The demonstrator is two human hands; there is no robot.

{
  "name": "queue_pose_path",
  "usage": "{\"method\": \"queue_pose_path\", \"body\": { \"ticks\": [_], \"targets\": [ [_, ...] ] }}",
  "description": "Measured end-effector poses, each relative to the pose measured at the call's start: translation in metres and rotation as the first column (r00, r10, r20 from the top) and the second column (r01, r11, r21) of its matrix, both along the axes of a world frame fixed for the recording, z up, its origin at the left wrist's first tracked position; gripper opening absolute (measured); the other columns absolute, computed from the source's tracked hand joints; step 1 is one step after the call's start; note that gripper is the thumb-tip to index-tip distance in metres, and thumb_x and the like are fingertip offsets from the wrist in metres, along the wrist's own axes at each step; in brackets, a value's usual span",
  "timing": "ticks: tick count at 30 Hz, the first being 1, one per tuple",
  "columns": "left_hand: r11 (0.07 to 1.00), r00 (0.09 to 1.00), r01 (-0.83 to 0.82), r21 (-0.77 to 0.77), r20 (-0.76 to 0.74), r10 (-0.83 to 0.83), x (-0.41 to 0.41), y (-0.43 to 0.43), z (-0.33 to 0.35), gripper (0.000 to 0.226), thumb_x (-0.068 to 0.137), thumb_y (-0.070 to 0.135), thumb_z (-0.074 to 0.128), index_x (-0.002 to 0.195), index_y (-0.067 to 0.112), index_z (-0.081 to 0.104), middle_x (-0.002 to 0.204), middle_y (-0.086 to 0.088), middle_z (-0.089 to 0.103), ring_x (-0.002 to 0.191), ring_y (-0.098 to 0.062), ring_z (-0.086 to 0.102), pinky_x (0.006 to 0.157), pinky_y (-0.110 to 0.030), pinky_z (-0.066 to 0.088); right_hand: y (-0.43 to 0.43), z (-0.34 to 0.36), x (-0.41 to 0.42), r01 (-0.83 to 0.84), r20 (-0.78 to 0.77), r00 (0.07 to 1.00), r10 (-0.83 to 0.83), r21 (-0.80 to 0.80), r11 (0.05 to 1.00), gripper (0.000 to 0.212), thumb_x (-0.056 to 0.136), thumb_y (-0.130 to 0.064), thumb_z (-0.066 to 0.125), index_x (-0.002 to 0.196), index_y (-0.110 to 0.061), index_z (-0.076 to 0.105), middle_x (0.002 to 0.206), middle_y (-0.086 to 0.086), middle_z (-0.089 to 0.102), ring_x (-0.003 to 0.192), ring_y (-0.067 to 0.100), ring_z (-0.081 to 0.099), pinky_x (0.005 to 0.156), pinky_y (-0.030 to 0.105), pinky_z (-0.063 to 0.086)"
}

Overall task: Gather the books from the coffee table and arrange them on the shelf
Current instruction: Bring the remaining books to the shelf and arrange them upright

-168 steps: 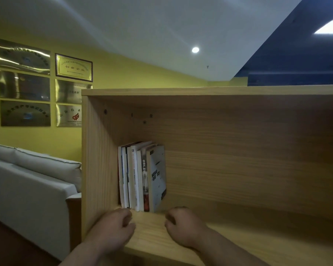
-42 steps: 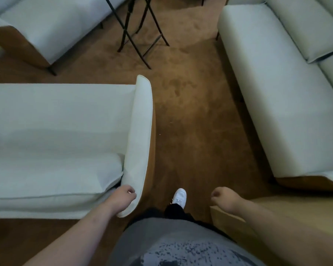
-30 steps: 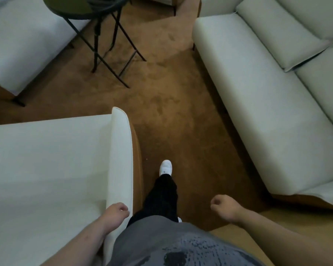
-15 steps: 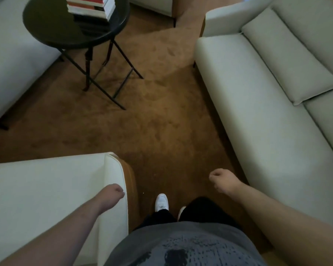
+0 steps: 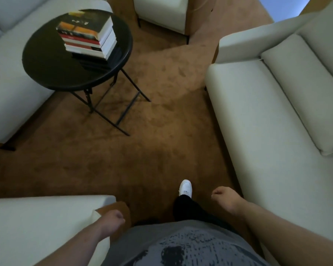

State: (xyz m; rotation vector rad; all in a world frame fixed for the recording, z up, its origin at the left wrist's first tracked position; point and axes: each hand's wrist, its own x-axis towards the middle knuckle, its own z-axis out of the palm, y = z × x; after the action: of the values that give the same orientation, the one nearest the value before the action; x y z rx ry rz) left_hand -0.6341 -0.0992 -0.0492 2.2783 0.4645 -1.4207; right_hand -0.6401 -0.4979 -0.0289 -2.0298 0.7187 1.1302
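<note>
Books (image 5: 87, 35) are now fully in my view: a stack of several lying flat, one on another, toward the far side of the round black table (image 5: 46, 73). They sit well ahead of my left fingers (image 5: 120, 219) and off to their left, far out of reach, with open brown carpet (image 5: 142, 150) between. Half a second ago only the stack's lower edge showed at the top of the view. Now I see its top cover and the whole tabletop, so I judge I am closing on the pickup and the next batch is still untouched.

Both hands carry nothing. The left hand (image 5: 112, 220) hangs with its fingers loosely curled, just beside the corner of the white armchair (image 5: 37, 217) on its left. The right hand (image 5: 224, 195) is also loosely curled and empty, near the front edge of the long white sofa (image 5: 277, 112) on its right. Between the two hands my white shoe (image 5: 185, 187) is stepping forward.

Against the earliest picture, the difference is large. Then both hands rested on the wooden shelf in front of a short row of upright books. The shelf is now out of sight, so I take this as the return trip for more.
</note>
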Motion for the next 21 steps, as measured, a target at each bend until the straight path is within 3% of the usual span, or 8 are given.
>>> {"method": "queue_pose_path", "body": {
  "ticks": [3, 7, 9, 11, 14, 18, 21],
  "targets": [
    [0.999, 0.996, -0.025, -0.021, 0.083, 0.027, 0.067, -0.031, 0.008, 0.017, 0.096, 0.022, 0.053, 0.106, 0.016, 0.065, 0.11, -0.004, 0.064, 0.1, -0.018, 0.059, 0.088, -0.031, 0.049, -0.036, -0.003, 0.05, -0.082, -0.031, 0.996, 0.08, -0.049, 0.995, 0.028, 0.104, -0.022, 0.055, 0.129, -0.014, 0.064, 0.127, 0.006, 0.063, 0.118, 0.022, 0.06, 0.101, 0.034, 0.048],
    [0.976, 0.97, -0.156, -0.151, 0.161, 0.18, 0.156, -0.082, 0.025, 0.02, 0.097, 0.024, 0.052, 0.114, 0.018, 0.062, 0.11, 0.001, 0.062, 0.104, -0.017, 0.058, 0.087, -0.03, 0.046, -0.076, -0.016, 0.107, -0.127, -0.07, 0.99, 0.119, -0.114, 0.985, 0.031, 0.104, -0.023, 0.054, 0.132, -0.01, 0.061, 0.119, 0.005, 0.064, 0.109, 0.02, 0.062, 0.097, 0.032, 0.051],
    [0.963, 0.957, -0.182, -0.197, 0.189, 0.22, 0.193, -0.099, 0.03, 0.02, 0.097, 0.024, 0.053, 0.114, 0.021, 0.063, 0.11, 0.003, 0.063, 0.103, -0.015, 0.058, 0.088, -0.029, 0.047, -0.086, -0.024, 0.132, -0.148, -0.089, 0.987, 0.136, -0.144, 0.978, 0.031, 0.103, -0.022, 0.056, 0.13, -0.009, 0.064, 0.111, 0.004, 0.065, 0.097, 0.017, 0.063, 0.086, 0.03, 0.053],
    [0.959, 0.959, -0.181, -0.22, 0.177, 0.221, 0.221, -0.106, 0.027, 0.019, 0.096, 0.024, 0.054, 0.113, 0.022, 0.063, 0.108, 0.004, 0.063, 0.101, -0.012, 0.058, 0.088, -0.028, 0.047, -0.087, -0.029, 0.157, -0.216, -0.123, 0.973, 0.198, -0.156, 0.964, 0.029, 0.102, -0.023, 0.057, 0.127, -0.011, 0.065, 0.108, 0.002, 0.065, 0.094, 0.015, 0.063, 0.077, 0.025, 0.051],
    [0.97, 0.977, -0.141, -0.2, 0.128, 0.169, 0.264, -0.101, 0.016, 0.018, 0.096, 0.026, 0.055, 0.111, 0.024, 0.063, 0.11, 0.004, 0.063, 0.102, -0.011, 0.058, 0.09, -0.028, 0.048, -0.082, -0.03, 0.212, -0.317, -0.163, 0.943, 0.292, -0.16, 0.935, 0.027, 0.103, -0.026, 0.055, 0.126, -0.017, 0.064, 0.113, 0.0, 0.063, 0.102, 0.015, 0.062, 0.086, 0.025, 0.05],
    [0.972, 0.986, -0.123, -0.198, 0.086, 0.143, 0.322, -0.076, -0.001, 0.012, 0.096, 0.029, 0.055, 0.106, 0.03, 0.062, 0.106, 0.01, 0.062, 0.098, -0.005, 0.058, 0.081, -0.023, 0.047, -0.071, -0.024, 0.305, -0.389, -0.177, 0.915, 0.363, -0.141, 0.911, 0.02, 0.101, -0.027, 0.055, 0.116, -0.02, 0.066, 0.115, 0.001, 0.066, 0.108, 0.017, 0.064, 0.094, 0.029, 0.053],
    [0.972, 0.979, -0.178, -0.155, 0.071, 0.191, 0.362, -0.051, -0.007, 0.007, 0.095, 0.029, 0.057, 0.1, 0.032, 0.061, 0.107, 0.008, 0.063, 0.097, -0.006, 0.059, 0.084, -0.024, 0.048, -0.059, -0.003, 0.384, -0.407, -0.151, 0.909, 0.388, -0.125, 0.905, 0.012, 0.101, -0.026, 0.055, 0.104, -0.022, 0.066, 0.109, 0.0, 0.068, 0.102, 0.015, 0.065, 0.084, 0.025, 0.052]
  ]
}}
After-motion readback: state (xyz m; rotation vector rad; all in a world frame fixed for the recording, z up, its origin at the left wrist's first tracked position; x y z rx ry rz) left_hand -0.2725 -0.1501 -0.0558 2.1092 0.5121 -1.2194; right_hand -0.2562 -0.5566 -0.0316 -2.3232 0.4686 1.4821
